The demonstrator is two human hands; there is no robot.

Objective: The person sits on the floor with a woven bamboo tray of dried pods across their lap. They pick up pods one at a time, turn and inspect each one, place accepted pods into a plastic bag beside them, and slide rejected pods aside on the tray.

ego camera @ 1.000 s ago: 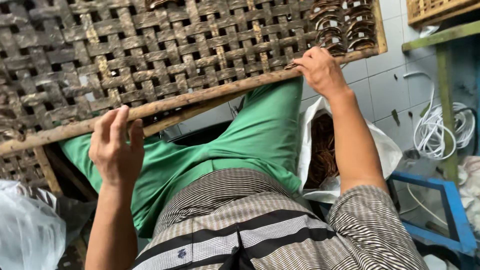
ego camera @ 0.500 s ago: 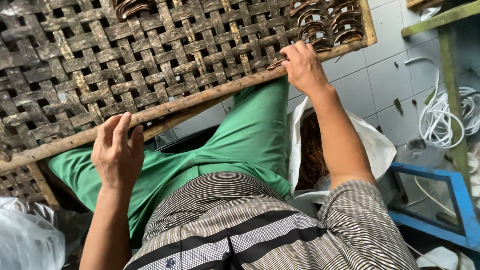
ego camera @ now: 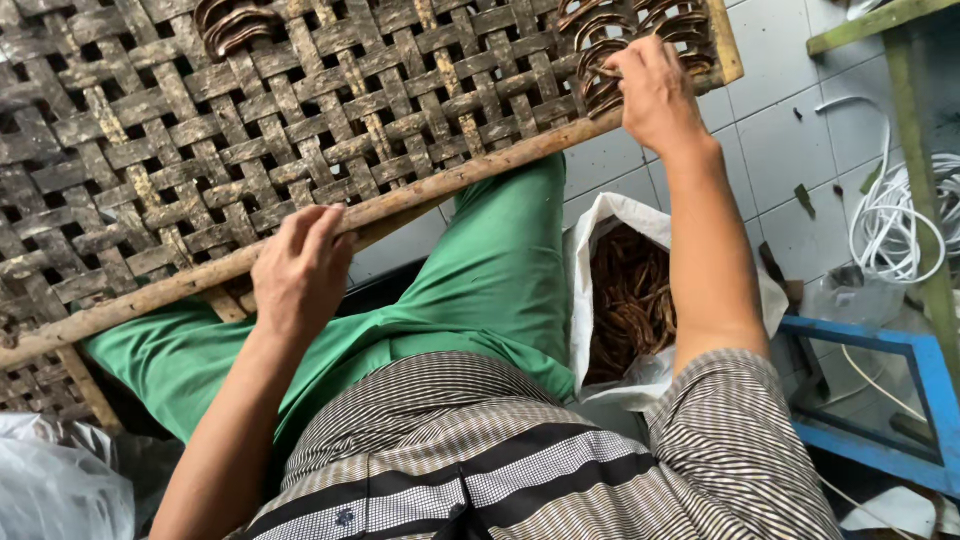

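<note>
A single large woven tray of dark, weathered bamboo strips with a pale wooden pole frame [ego camera: 150, 300] lies tilted across the person's green-trousered lap, and most of its lattice is bare. Near the top of it, left of centre, sits one small cluster of curved brown dried strips [ego camera: 235, 22]; how many pieces are in it cannot be counted. The left hand [ego camera: 300, 270] rests on the near pole of the frame, its fingers [ego camera: 318, 222] laid loosely side by side over the wood and pinching nothing. Farther right, the right hand [ego camera: 655, 95] reaches to the tray's far right corner, where a second, larger cluster of the same curved brown strips [ego camera: 670, 20] is set out in overlapping arcs; its fingers [ego camera: 618, 62] are bent down onto the pieces, but whether they pinch one cannot be told. Judging by this, the laying-out is at an early stage: two clusters are placed and the broad middle and left of the tray are unfilled. Below, just right of the knee, one open white plastic sack [ego camera: 600, 215] holds a heap of brown strips. One blue metal frame [ego camera: 925, 350] stands at the far right, with one coil of white cord [ego camera: 885, 225] above it.
</note>
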